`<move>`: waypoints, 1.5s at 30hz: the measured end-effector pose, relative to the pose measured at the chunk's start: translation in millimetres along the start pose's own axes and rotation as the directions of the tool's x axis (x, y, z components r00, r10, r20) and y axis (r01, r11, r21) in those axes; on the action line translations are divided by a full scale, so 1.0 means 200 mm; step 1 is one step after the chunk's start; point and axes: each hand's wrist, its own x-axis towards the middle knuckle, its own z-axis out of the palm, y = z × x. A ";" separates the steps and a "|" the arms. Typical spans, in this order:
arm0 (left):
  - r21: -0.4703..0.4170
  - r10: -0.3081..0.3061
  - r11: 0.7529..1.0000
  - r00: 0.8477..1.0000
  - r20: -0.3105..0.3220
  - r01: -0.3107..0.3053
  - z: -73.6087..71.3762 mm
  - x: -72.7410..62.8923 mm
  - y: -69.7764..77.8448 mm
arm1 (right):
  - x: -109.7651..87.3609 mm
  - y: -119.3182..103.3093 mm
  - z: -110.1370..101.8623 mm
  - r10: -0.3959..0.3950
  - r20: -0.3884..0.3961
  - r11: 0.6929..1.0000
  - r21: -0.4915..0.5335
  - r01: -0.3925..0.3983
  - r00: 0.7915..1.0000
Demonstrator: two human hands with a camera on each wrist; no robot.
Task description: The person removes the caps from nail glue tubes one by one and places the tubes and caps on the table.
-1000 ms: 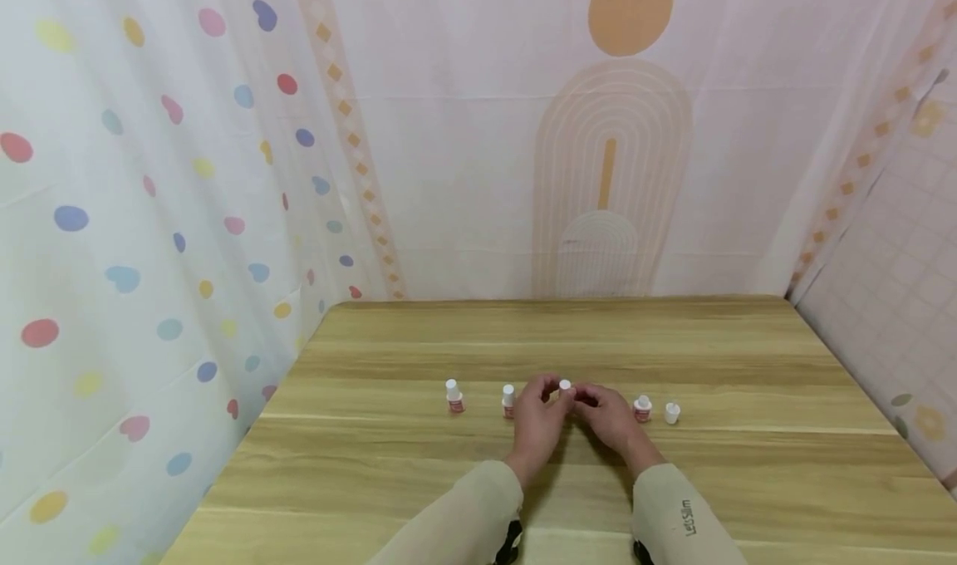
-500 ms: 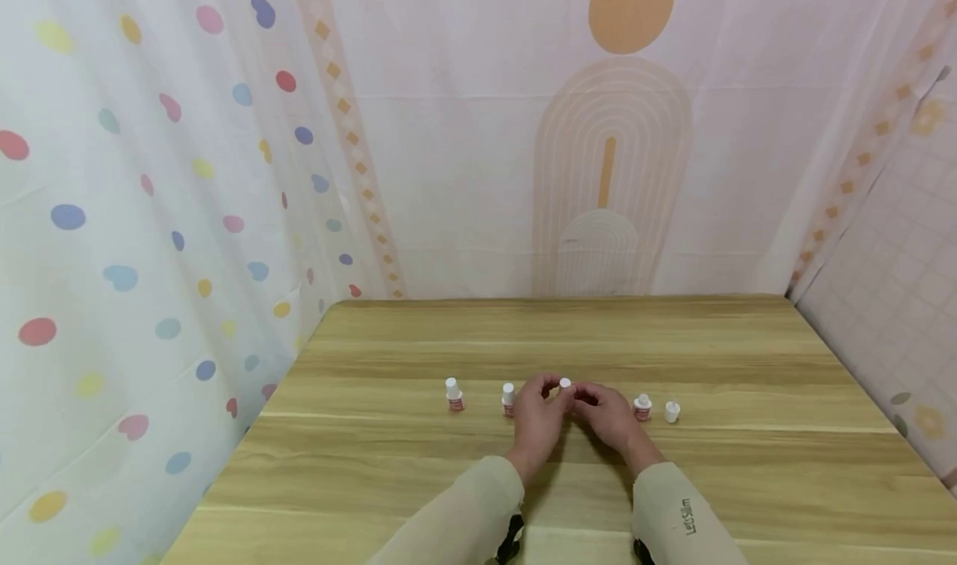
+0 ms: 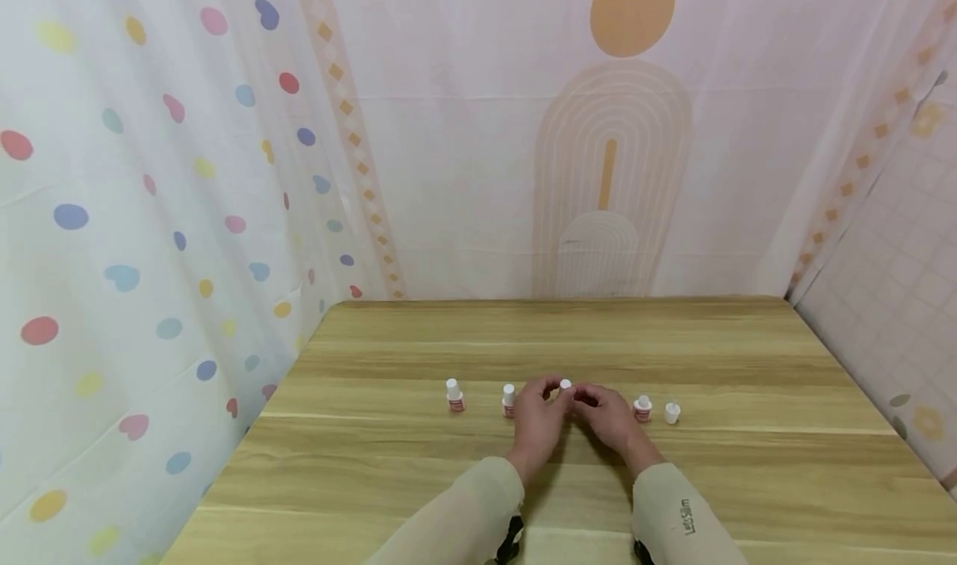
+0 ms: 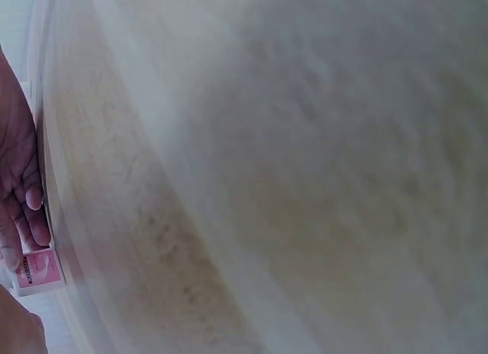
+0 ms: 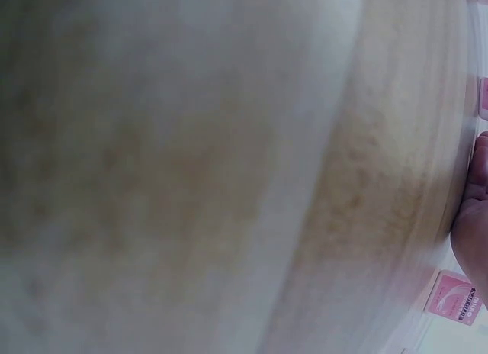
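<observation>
Several small white bottles with pink labels stand in a row on the wooden table. My left hand (image 3: 538, 422) and right hand (image 3: 607, 417) meet around one bottle (image 4: 42, 268), its white cap (image 3: 565, 385) showing between the thumbs. In the left wrist view, the right fingers hold this bottle's side; the left hand's grip is mostly out of frame. Left of my hands stand two capped bottles, the nearer one (image 3: 508, 400) beside my left hand. To the right is a bottle (image 3: 642, 409) without its cap, also seen in the right wrist view (image 5: 454, 297).
A loose white cap (image 3: 672, 413) stands right of the uncapped bottle, with a thin stem pointing up. The far-left bottle (image 3: 454, 395) is upright. The wooden table (image 3: 568, 332) reaches back to a patterned curtain (image 3: 463, 133); a dotted curtain (image 3: 149, 216) hangs along the left.
</observation>
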 end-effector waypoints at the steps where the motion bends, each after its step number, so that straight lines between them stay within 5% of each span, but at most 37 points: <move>1: 0.001 -0.005 1.000 1.000 0.000 0.005 0.00 0.00 0.00 | 0.00 0.00 0.00 0.002 0.003 1.000 0.002 -0.002 1.000; 9: -0.022 -0.032 0.999 0.999 0.029 0.033 -0.01 -0.01 0.00 | 0.00 0.01 0.00 0.016 0.013 1.000 0.011 -0.016 1.000; 32: 0.005 0.023 1.000 0.999 0.026 -0.023 -0.02 -0.01 0.02 | -0.01 -0.02 -0.01 0.005 0.008 1.000 0.015 -0.005 1.000; 45: -0.004 -0.014 1.000 0.999 0.046 0.014 -0.02 -0.01 0.03 | -0.01 -0.02 -0.01 0.013 0.019 1.000 0.017 -0.013 1.000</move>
